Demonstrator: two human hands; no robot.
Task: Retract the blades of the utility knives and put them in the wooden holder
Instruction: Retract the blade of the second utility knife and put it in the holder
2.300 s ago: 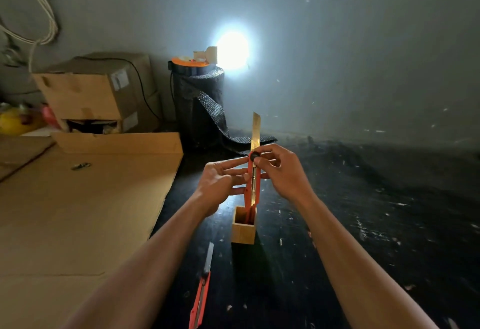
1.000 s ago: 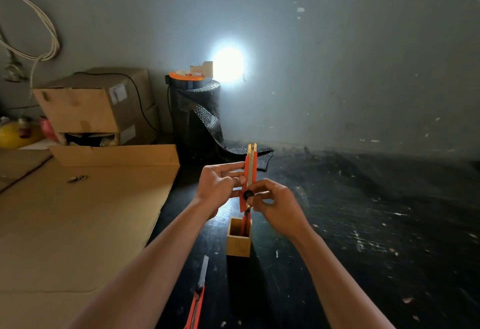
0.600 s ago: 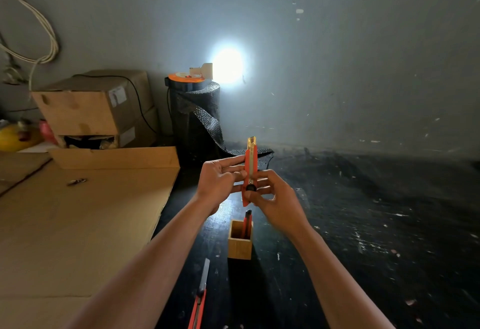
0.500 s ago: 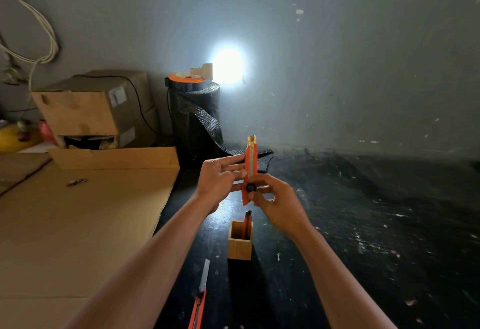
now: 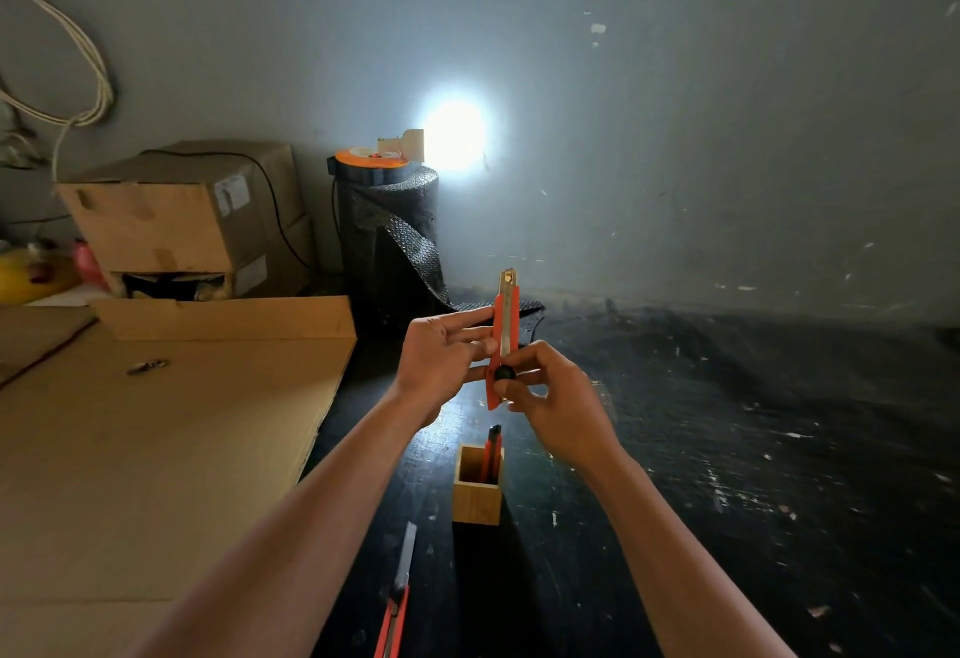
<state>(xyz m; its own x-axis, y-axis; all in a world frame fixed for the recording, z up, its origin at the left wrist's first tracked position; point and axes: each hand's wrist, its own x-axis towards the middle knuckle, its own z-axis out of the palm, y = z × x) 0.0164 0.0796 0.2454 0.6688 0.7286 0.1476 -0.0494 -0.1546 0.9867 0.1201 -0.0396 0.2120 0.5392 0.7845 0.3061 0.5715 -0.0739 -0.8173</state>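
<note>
- Both hands, left hand (image 5: 441, 361) and right hand (image 5: 550, 392), clamped an upright orange utility knife (image 5: 503, 340).
- The wooden holder (image 5: 477, 494) stood directly below, toward the person, the right hand nearer.

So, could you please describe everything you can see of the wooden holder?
The wooden holder is a small, open-topped square box of light, plain wood, standing upright on the dark floor just below the hands. One orange utility knife already stands in it, leaning against the right inner wall, its dark end poking above the rim. Neither hand touches the holder. Another knife lies on the floor in front of it, apart.
</note>
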